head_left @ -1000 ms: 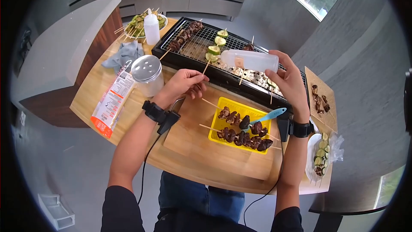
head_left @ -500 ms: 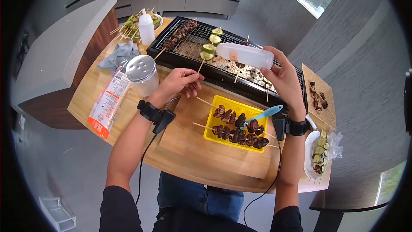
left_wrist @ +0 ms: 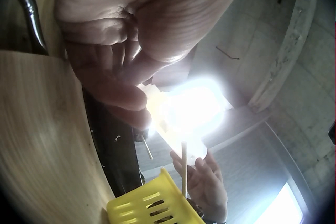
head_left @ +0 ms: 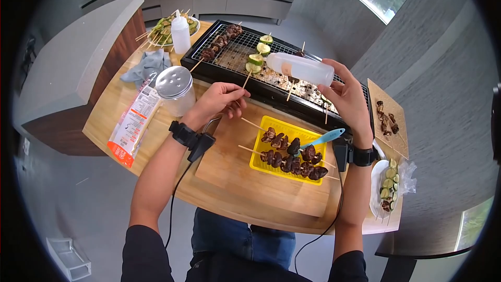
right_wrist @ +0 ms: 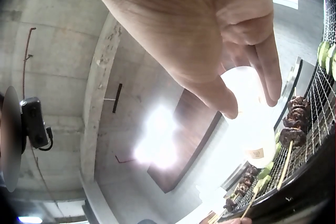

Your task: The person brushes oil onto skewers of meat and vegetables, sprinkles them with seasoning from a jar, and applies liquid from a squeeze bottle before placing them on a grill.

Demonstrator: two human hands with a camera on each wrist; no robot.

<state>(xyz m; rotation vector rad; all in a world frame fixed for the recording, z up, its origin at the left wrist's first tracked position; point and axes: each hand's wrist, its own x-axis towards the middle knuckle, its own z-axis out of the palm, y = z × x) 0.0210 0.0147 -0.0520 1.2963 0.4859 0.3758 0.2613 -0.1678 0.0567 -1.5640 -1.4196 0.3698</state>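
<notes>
My left hand pinches the bare end of a bamboo stick at the grill's near edge. That stick carries a zucchini skewer of several thick green slices lying on the wire grill. A translucent squeeze bottle lies nearly level in my right hand, gripped near its base between thumb and fingers. Its tip points left, beside the zucchini slices. In the right wrist view the bottle looks washed out by light. Mushroom skewers lie on the grill to the left of the zucchini.
A yellow basket with mushroom skewers and a blue-handled brush sits on the cutting board. Left stand a shaker jar, a seasoning packet, a cloth and an upright squeeze bottle. A plate of skewers lies right.
The bottle's tip has shifted slightly away from me along the zucchini skewer, from the nearest slice toward the one beyond. My left hand keeps its pinch on the stick. The head view shifted slightly.
</notes>
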